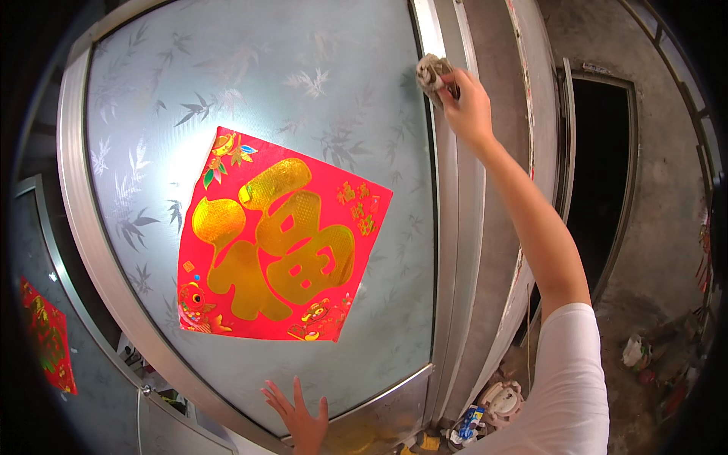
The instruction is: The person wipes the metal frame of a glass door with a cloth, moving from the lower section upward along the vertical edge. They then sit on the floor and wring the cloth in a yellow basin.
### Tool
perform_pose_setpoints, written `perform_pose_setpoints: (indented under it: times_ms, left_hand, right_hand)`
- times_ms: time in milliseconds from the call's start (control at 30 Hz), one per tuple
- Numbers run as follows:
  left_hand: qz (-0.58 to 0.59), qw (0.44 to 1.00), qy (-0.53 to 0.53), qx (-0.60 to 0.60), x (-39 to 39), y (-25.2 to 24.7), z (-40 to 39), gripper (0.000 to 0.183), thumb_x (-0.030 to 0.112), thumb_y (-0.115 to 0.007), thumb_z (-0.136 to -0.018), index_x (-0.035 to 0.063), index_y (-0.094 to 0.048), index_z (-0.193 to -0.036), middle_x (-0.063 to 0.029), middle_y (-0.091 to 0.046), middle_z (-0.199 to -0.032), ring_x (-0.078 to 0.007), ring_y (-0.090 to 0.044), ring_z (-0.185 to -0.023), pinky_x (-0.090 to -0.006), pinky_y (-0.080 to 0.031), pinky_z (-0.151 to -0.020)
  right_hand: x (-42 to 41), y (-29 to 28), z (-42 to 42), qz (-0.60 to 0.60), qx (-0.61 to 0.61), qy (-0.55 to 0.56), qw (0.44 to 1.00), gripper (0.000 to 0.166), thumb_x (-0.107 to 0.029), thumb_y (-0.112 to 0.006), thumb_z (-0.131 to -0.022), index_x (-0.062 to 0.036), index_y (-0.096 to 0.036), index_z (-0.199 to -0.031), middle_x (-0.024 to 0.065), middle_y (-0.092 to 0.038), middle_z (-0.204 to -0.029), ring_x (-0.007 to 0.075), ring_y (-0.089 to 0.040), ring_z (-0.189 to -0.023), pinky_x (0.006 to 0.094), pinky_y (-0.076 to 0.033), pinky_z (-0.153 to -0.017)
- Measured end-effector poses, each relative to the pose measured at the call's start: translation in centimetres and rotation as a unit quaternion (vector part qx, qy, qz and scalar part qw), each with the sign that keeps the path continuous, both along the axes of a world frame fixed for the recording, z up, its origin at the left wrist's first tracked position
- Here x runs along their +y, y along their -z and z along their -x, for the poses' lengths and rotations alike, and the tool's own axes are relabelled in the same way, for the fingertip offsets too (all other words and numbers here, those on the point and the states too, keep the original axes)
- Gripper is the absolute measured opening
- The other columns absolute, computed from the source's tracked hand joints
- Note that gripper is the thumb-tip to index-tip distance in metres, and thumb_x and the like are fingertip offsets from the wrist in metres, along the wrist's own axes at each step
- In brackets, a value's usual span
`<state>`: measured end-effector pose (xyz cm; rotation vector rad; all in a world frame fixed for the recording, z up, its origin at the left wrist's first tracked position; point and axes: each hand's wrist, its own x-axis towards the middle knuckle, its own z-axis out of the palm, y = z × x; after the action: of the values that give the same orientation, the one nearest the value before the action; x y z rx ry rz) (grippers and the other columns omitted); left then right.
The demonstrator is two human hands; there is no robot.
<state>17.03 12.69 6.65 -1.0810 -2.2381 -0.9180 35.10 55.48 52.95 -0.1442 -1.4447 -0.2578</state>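
My right hand [471, 108] grips a crumpled grey-brown cloth [433, 74] against the metal frame [445, 165] along the right side of a glass door. That arm is stretched up and away from me. Low on the door, my left hand [300, 418] is spread with fingers apart, at the frosted glass pane [335, 102]; whether the palm touches it I cannot tell. Bamboo-leaf patterns cover the pane. A red paper decoration [273, 239] with a large gold character sits on the glass between my hands, turned diagonally.
Right of the door, a concrete wall [665, 187] holds a dark doorway [600, 170]. A pink plastic item [503, 401] and a blue-and-white package [471, 422] lie on the floor near the frame. Another glass panel [96, 352] with a red decoration [50, 338] stands at left.
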Motion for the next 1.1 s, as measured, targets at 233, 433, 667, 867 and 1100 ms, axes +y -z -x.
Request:
perform_pose_setpoints:
  times_ms: [233, 433, 667, 867, 1100]
  left_hand:
    - [-0.006, 1.0, 0.002, -0.006, 0.4, -0.2, -0.1, 0.085, 0.028, -0.077, -0.081, 0.011, -0.038, -0.154, -0.0316, -0.002, -0.164, -0.0571, 0.002, -0.15, -0.0733, -0.014, -0.114]
    - [-0.006, 1.0, -0.007, -0.002, 0.3, -0.4, -0.3, 0.085, 0.029, -0.077, -0.08, 0.0123, -0.038, -0.154, -0.0315, -0.002, -0.164, -0.0573, 0.002, -0.15, -0.0739, -0.014, -0.113]
    - [-0.009, 1.0, -0.008, 0.009, 0.5, -0.1, -0.1, 0.082, 0.031, -0.077, -0.08, 0.011, -0.042, -0.152, -0.0345, -0.006, -0.162, -0.0602, -0.002, -0.148, -0.0736, -0.016, -0.113]
    - [0.001, 1.0, 0.002, 0.003, -0.2, -0.5, -0.2, 0.081, 0.029, -0.077, -0.08, 0.0105, -0.042, -0.151, -0.0346, -0.007, -0.162, -0.0601, -0.002, -0.148, -0.0735, -0.019, -0.113]
    - [0.016, 1.0, 0.008, -0.014, 0.1, -1.1, -0.4, 0.085, 0.024, -0.079, -0.079, 0.0102, -0.039, -0.152, -0.0317, -0.001, -0.164, -0.0571, 0.002, -0.15, -0.072, -0.015, -0.115]
  right_hand:
    - [0.3, -6.3, 0.0, 0.057, 0.023, 0.015, 0.998, 0.02, -0.014, -0.072, -0.085, -0.0066, -0.066, -0.102, 0.0126, -0.069, -0.103, 0.0349, -0.066, -0.095, 0.0427, -0.052, -0.083]
    - [-0.2, -10.6, 0.3, 0.108, 0.032, 0.011, 0.994, 0.022, -0.017, -0.072, -0.085, -0.0079, -0.068, -0.105, 0.0133, -0.072, -0.102, 0.0333, -0.067, -0.096, 0.0417, -0.052, -0.085]
    - [1.2, -13.9, 0.2, 0.142, 0.04, 0.055, 0.988, 0.028, -0.023, -0.074, -0.085, -0.0117, -0.069, -0.11, 0.0129, -0.074, -0.099, 0.0319, -0.069, -0.094, 0.0412, -0.053, -0.084]
    - [0.0, -9.6, 0.4, 0.06, 0.03, 0.057, 0.996, 0.023, -0.018, -0.072, -0.087, -0.0106, -0.068, -0.108, 0.0116, -0.073, -0.099, 0.0331, -0.068, -0.094, 0.0414, -0.052, -0.082]
    - [0.3, -5.5, -0.1, -0.014, 0.014, 0.057, 0.998, 0.017, -0.009, -0.069, -0.085, -0.0078, -0.066, -0.101, 0.0111, -0.07, -0.097, 0.0347, -0.065, -0.092, 0.0445, -0.051, -0.081]
